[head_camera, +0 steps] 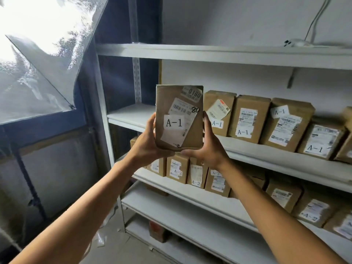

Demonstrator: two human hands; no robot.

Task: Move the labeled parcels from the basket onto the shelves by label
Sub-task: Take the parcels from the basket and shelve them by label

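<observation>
Hands first: I have both of them wrapped around one brown cardboard parcel (179,119), held upright in the air in front of the shelving unit (224,54). My left hand (150,143) grips the parcel's lower left edge, thumb on the front face and fingers behind it. My right hand (207,143) grips the lower right edge the same way. Both thumbs nearly meet under the parcel's bottom corner. A white A-1 label (174,122) sits on the parcel's front, over a tilted shipping slip, with "80" handwritten near the right edge and a sticker reading 0180 at the top.

Behind the parcel, to its right, the A-1 shelf (266,149) carries a row of similar boxes (249,119) standing side by side, several showing A-1 labels. To the parcel's left, that same shelf is bare white board. Below the parcel, the next shelf (190,195) holds boxes marked A-2 (178,169), partly hidden by my wrists. Lower still, one small box (156,232) sits on the bottom level. Above the parcel, on the top shelf far right, a white power strip (295,43) lies with its cable running up the wall. Far left of the parcel, bright window glare washes out a plastic sheet (38,73).
</observation>
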